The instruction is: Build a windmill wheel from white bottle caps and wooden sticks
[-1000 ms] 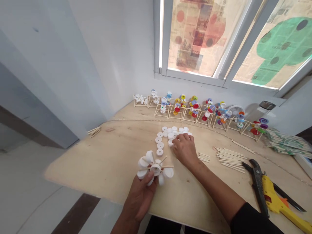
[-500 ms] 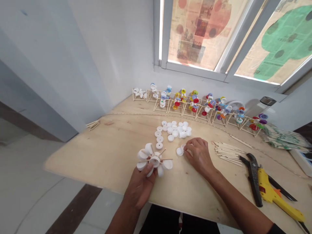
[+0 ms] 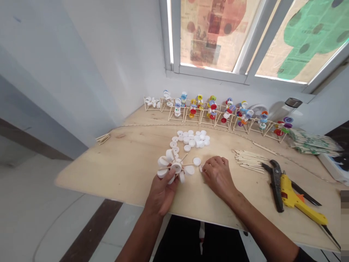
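Observation:
My left hand (image 3: 161, 189) is closed on a wheel of white bottle caps on wooden sticks (image 3: 174, 167), held just over the plywood board (image 3: 114, 167). My right hand (image 3: 218, 174) rests knuckles-up on the board right of the wheel, its fingertips pinching a white cap (image 3: 201, 168) that barely shows. Another loose white cap (image 3: 196, 161) lies between the wheel and that hand. A cluster of several white caps (image 3: 191, 139) lies farther back.
A row of several coloured cap wheels on stick frames (image 3: 215, 112) lines the wall under the window. A pile of wooden sticks (image 3: 249, 160), black pliers (image 3: 276, 183) and a yellow glue gun (image 3: 298, 202) lie to the right. Packets (image 3: 313, 143) and a small fan (image 3: 257, 109) sit at the back right.
My right hand left the cap cluster with caps and drew back toward me beside the wheel. The left hand kept hold of the wheel. The camera tilted down slightly.

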`<control>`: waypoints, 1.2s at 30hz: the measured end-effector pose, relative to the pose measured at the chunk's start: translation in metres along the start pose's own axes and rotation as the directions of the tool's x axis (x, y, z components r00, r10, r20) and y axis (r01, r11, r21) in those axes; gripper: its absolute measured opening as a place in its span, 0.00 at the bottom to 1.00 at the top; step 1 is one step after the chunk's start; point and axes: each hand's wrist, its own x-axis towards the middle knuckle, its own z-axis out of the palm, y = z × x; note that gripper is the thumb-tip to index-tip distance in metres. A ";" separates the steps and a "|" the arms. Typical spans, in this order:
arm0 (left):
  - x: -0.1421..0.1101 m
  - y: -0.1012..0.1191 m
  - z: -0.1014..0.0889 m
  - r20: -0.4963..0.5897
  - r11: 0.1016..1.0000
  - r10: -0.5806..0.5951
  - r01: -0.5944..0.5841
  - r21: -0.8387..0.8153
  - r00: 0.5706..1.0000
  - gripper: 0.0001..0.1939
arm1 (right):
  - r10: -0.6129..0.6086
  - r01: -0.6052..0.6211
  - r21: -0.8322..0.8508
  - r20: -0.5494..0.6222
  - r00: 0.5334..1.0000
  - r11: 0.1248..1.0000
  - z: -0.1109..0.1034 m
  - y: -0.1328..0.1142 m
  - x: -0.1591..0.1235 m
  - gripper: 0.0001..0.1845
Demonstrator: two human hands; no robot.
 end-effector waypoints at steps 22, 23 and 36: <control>-0.006 -0.014 0.014 0.297 0.848 -0.151 -0.032 0.530 0.943 0.17 | 0.229 -0.384 0.798 0.311 0.923 0.465 -0.047 -0.013 -0.014 0.14; -0.006 -0.014 0.016 0.304 0.852 -0.164 -0.021 0.524 0.939 0.18 | 0.238 -0.389 0.798 0.311 0.920 0.461 -0.046 -0.014 -0.014 0.14; -0.003 -0.012 0.014 0.090 0.895 -0.164 0.109 0.432 0.982 0.17 | 0.243 -0.208 0.681 0.045 0.969 0.702 -0.064 0.003 -0.037 0.10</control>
